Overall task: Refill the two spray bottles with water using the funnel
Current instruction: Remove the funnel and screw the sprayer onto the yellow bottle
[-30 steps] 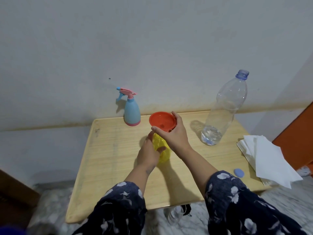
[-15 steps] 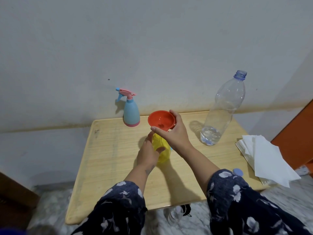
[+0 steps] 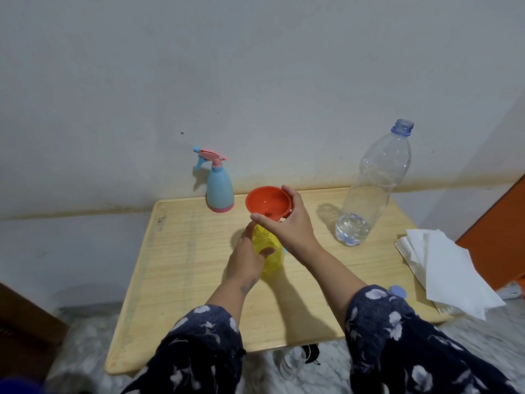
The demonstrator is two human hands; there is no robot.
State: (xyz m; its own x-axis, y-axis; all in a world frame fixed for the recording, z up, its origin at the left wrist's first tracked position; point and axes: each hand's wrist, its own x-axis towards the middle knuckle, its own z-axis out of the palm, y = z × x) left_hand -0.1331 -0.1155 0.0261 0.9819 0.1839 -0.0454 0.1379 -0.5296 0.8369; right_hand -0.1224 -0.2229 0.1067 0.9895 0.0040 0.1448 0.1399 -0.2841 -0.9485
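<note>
We observe the left hand (image 3: pixel 245 258) gripping a translucent yellow plastic bottle (image 3: pixel 270 253) mid-bench (image 3: pixel 181 251); the right hand (image 3: pixel 287 223) holds a round red funnel (image 3: pixel 267 201) atop its neck.

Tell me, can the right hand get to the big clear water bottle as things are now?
Probably yes, once free: the right hand now holds the red funnel on the yellow spray bottle. The clear water bottle stands uncapped on its right with nothing between.

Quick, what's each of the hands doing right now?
Left hand: holding the yellow spray bottle, fingers curled round its body.
Right hand: holding the red funnel by its rim, over the bottle's neck.
</note>
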